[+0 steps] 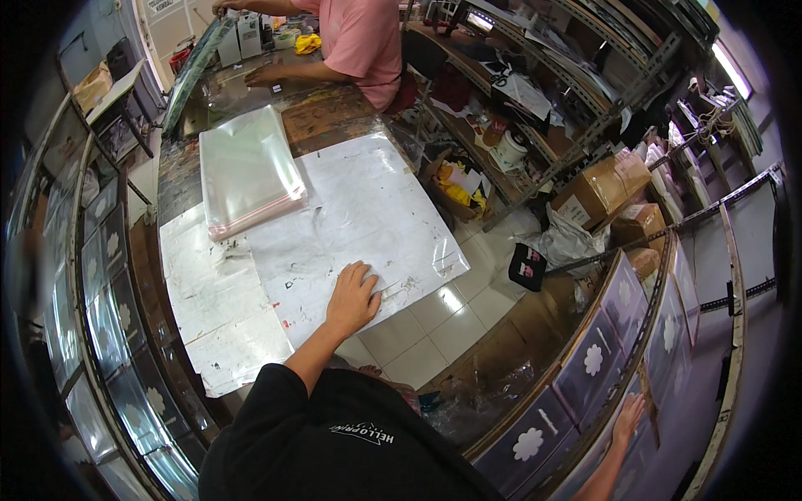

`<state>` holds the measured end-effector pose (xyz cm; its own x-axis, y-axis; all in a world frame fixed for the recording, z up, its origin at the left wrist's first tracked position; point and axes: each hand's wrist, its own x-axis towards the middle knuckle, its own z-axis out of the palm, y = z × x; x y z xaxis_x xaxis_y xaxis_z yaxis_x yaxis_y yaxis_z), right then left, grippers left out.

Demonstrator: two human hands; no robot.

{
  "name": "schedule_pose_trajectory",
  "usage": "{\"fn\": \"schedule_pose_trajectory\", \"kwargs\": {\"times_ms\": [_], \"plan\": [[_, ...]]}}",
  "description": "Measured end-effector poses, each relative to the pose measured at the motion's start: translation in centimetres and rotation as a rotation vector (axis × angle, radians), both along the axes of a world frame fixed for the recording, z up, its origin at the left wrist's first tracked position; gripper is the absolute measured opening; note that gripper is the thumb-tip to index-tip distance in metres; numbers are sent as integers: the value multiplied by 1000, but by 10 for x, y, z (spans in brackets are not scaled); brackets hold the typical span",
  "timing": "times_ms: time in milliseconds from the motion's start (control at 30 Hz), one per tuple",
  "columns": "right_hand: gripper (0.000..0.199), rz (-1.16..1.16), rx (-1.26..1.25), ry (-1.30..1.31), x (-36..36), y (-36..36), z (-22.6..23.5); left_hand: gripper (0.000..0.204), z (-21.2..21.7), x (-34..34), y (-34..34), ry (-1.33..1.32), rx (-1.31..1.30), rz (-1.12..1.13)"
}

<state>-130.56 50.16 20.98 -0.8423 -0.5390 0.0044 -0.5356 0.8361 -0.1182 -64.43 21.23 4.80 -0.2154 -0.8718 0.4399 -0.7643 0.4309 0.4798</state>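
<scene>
My left hand [353,299] lies palm down, fingers stretched out, near the edge of a large scuffed white sheet [359,213] covering the table. Beyond it, a stack of clear plastic sleeves [251,167] with reddish strips along one end rests partly on that sheet. Off to the right, my right hand [628,416] reaches out with extended fingers over a row of dark purple panels bearing white flower shapes [593,360]. It appears to hold nothing; whether it touches a panel, I cannot tell.
Across the dark table [334,108] stands a person in a pink shirt [359,50], with a hand on a green sheet-like panel [196,71]. Cluttered metal shelves [535,92], cardboard boxes [601,190] and a black cap-like item [527,266] lie right. Racked panels [125,317] line the left.
</scene>
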Motion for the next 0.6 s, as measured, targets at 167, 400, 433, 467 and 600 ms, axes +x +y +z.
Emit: {"fn": "schedule_pose_trajectory", "kwargs": {"times_ms": [167, 400, 433, 467, 600], "plan": [[80, 63, -28, 17, -8, 10, -8, 33, 0, 4, 4, 8, 2, 8], [57, 176, -200, 151, 22, -1, -3, 33, -6, -1, -5, -35, 5, -17], [59, 198, -193, 219, 25, 0, -2, 33, -9, -2, -7, -40, 2, -25], [60, 164, -120, 310, 14, 7, -8, 34, -16, -5, -9, -40, -13, -42], [73, 61, -45, 219, 35, -23, 10, 35, -27, 3, -9, -54, 22, -50]]}}
